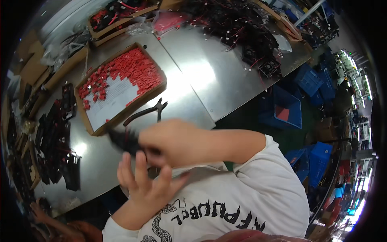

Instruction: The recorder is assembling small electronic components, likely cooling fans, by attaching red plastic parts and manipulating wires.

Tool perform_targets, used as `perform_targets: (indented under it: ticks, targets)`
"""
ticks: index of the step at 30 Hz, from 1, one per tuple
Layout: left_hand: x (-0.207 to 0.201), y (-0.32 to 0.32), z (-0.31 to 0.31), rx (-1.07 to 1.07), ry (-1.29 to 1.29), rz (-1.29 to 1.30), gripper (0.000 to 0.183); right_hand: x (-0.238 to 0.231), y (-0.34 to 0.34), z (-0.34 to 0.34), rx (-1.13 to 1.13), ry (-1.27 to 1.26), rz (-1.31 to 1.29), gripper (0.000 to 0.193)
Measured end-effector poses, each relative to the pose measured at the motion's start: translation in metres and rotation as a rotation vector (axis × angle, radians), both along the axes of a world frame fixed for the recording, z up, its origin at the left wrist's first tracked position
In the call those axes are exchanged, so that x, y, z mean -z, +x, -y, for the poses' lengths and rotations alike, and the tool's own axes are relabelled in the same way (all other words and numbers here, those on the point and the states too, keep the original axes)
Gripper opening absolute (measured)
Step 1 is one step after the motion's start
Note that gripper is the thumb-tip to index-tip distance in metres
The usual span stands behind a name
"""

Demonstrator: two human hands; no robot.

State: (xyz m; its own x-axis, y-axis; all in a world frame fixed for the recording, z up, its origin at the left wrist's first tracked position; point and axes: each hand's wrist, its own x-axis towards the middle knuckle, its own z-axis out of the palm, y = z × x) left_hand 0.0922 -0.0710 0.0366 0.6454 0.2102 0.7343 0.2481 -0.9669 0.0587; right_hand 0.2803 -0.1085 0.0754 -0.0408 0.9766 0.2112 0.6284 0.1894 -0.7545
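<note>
My right hand [173, 141], blurred by motion, is curled in front of my body, its fingers closed round a dark part [121, 139]. That part is smeared too, so its exact kind does not show. Just below it, my left hand [147, 181] is open with its fingers spread, close under the right hand; whether it touches the part I cannot tell. Beyond the right hand a pair of cutting pliers [150, 111] with dark handles lies on the metal table [181, 105]. An open cardboard box [162, 86] at the upper left holds many small red pieces [139, 68] on a white sheet.
Black wired parts [238, 28] are heaped at the far side. More long black parts [60, 141] lie at the left. Blue crates [288, 107] stand on the floor to the right. Another person's arm [52, 220] shows at the lower left.
</note>
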Motion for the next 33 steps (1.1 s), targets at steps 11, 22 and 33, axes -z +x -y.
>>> perform_targets:
  ticks: [11, 22, 33]
  targets:
    - [0.009, -0.071, -0.045, -0.093, -0.205, -0.301, 0.060, 0.000, -0.025, -0.033, -0.380, -0.230, -0.240, 0.023]
    - [0.066, -0.090, -0.070, -0.236, -0.568, -0.329, 0.085, 0.097, 0.031, -0.250, -0.211, 0.311, 0.841, 0.031]
    - [0.068, -0.092, -0.070, -0.355, -0.446, -0.315, 0.078, 0.089, 0.007, -0.221, -0.113, 0.020, 0.568, 0.016]
